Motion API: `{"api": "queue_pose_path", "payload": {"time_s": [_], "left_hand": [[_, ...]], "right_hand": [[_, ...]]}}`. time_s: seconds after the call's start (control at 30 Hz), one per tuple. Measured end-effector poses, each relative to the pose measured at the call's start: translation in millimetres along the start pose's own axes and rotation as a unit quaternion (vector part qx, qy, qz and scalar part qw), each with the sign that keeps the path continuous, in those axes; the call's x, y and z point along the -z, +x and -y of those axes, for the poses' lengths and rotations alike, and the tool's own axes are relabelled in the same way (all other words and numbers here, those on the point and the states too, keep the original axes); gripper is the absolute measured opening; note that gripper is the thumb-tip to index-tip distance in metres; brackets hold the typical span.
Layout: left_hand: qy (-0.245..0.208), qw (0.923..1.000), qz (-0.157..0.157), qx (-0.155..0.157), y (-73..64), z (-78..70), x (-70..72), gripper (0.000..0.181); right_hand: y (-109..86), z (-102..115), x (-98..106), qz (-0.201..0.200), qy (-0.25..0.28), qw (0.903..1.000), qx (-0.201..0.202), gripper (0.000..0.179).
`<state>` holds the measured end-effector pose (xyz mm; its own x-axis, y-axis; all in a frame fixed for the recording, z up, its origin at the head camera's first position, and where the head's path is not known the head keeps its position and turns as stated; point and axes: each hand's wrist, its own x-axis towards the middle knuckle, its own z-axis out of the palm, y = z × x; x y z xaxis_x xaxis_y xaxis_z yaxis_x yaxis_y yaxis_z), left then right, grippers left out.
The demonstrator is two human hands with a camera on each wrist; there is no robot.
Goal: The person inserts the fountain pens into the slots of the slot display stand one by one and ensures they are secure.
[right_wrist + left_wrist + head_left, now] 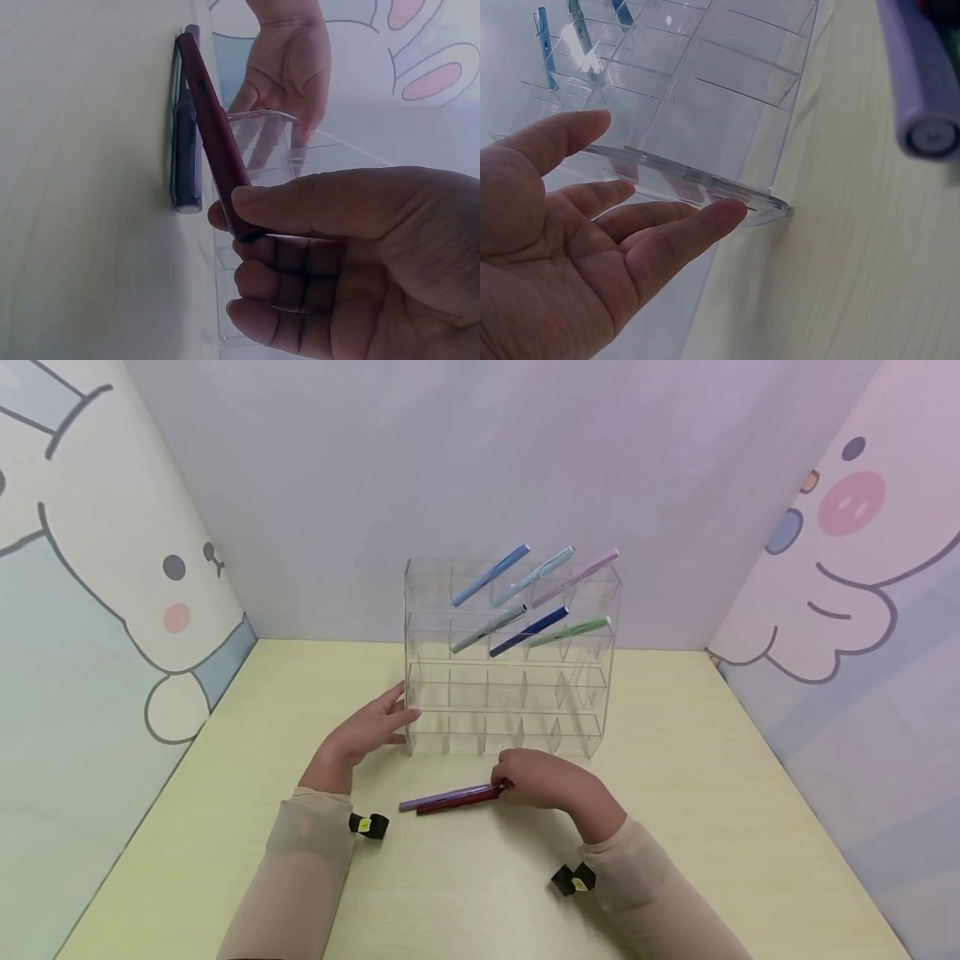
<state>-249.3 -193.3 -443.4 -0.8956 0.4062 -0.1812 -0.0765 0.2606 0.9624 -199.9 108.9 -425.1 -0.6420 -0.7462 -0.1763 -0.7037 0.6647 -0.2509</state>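
Observation:
A clear acrylic pen rack [407,652] with several tiers of slots stands upright at mid-table. At its left side is my left hand [371,727], fingers fairly straight against the outer side panel [697,180] and thumb apart from them at the front. My right hand [540,778] pinches a dark red pen [217,139] near one end between thumb and forefinger. In the right wrist view, the pen slants just above the table. Beside it lies a purple pen [431,800], its round end large in the left wrist view. A darker strip alongside it is unclear.
The rack's upper two tiers hold tilted pens: blue [491,575], pale aqua [536,574], pink [577,577], grey-green [487,629], dark blue [529,632] and green [572,631]. Cartoon-printed walls [840,568] enclose the pale wooden table [675,760].

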Motion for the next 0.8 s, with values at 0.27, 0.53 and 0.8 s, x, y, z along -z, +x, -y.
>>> {"api": "queue_pose_path", "payload": {"time_s": [0.27, 0.53, 0.8], "left_hand": [[-0.003, 1.0, -0.001, 0.004, 0.0, -0.3, -0.2, 0.075], [0.0, 1.0, -0.001, 0.002, 0.4, 0.8, 0.4, 0.078], [0.002, 1.0, -0.003, 0.006, -1.2, 0.2, -0.8, 0.075]], "right_hand": [[-5.2, -6.4, 7.4, -0.008, 0.064, 0.9977, -0.018, 0.003], [-5.2, -15.1, 10.4, -0.008, 0.26, 0.9655, 0.01, 0.005], [-3.0, -16.8, 9.5, -0.051, 0.43, 0.8996, 0.053, 0.012]]}}
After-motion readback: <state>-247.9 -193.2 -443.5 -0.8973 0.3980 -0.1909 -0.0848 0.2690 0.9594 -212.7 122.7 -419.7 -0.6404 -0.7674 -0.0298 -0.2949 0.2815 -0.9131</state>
